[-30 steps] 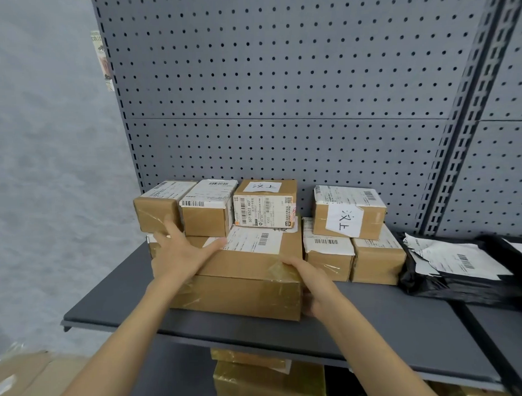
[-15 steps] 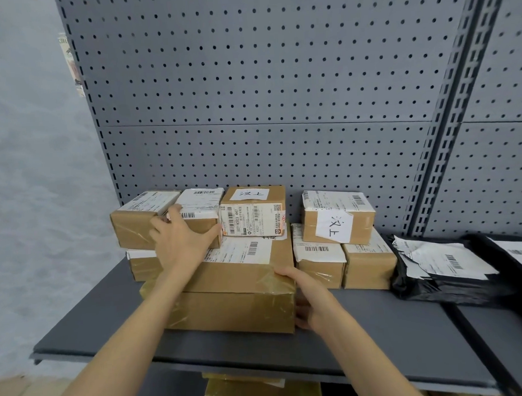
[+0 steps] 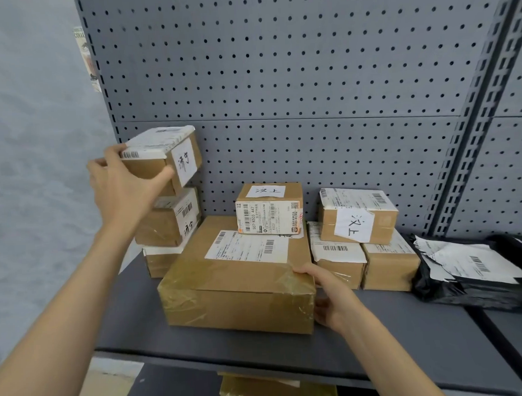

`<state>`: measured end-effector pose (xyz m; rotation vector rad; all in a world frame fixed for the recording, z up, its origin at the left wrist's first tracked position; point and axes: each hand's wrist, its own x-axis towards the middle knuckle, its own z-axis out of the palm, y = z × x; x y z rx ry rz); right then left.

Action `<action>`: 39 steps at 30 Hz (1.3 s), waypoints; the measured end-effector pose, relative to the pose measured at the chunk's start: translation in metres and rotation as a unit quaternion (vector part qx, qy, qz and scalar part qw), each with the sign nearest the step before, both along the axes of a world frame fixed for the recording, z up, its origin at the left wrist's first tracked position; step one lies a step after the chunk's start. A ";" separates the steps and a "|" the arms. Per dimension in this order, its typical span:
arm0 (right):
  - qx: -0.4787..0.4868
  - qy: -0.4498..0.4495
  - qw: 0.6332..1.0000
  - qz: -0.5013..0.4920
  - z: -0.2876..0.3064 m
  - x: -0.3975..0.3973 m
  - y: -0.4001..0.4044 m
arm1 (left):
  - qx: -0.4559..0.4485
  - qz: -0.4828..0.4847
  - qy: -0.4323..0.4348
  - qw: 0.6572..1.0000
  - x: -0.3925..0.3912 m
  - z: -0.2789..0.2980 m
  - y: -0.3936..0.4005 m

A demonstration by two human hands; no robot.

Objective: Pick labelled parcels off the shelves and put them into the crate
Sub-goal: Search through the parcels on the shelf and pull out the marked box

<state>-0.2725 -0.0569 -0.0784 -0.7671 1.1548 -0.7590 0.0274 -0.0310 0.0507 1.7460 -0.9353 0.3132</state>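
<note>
My left hand (image 3: 121,185) grips a small brown labelled parcel (image 3: 175,155) and holds it in the air above another small parcel (image 3: 168,218) at the left end of the grey shelf (image 3: 134,326). My right hand (image 3: 328,296) rests against the right front corner of a large flat taped parcel (image 3: 236,287). A small parcel with a handwritten label (image 3: 269,208) sits on the large one's back edge. No crate is in view.
Three more small parcels (image 3: 358,221) are stacked to the right, then black mailer bags (image 3: 469,273) with white labels. A perforated grey back panel (image 3: 279,78) rises behind. More parcels (image 3: 275,390) lie on the shelf below.
My left hand has closed on the small parcel and lifted it off the large one, up and to the left. The right hand stays at the large parcel's corner.
</note>
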 end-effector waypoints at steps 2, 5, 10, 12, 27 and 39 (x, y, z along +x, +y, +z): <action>0.001 -0.004 1.000 0.001 0.000 -0.001 0.000 | 0.029 0.001 0.000 1.000 0.011 -0.004 -0.001; 0.000 -0.007 1.000 0.001 0.000 0.000 0.000 | 0.069 -0.006 -0.003 0.998 0.018 -0.021 -0.004; -0.004 0.000 1.000 -0.001 -0.002 0.001 0.000 | 0.065 -0.020 -0.007 0.998 0.015 -0.029 -0.009; -0.005 0.000 1.000 -0.002 -0.003 0.001 0.000 | 0.070 -0.005 -0.039 0.997 0.006 -0.031 -0.011; -0.007 -0.038 0.999 -0.010 0.007 0.004 0.019 | 0.245 -0.198 0.024 0.949 -0.154 -0.060 -0.076; -0.034 -0.074 0.996 -0.020 0.016 -0.001 0.032 | 0.164 -0.113 -0.051 0.979 -0.150 -0.051 -0.078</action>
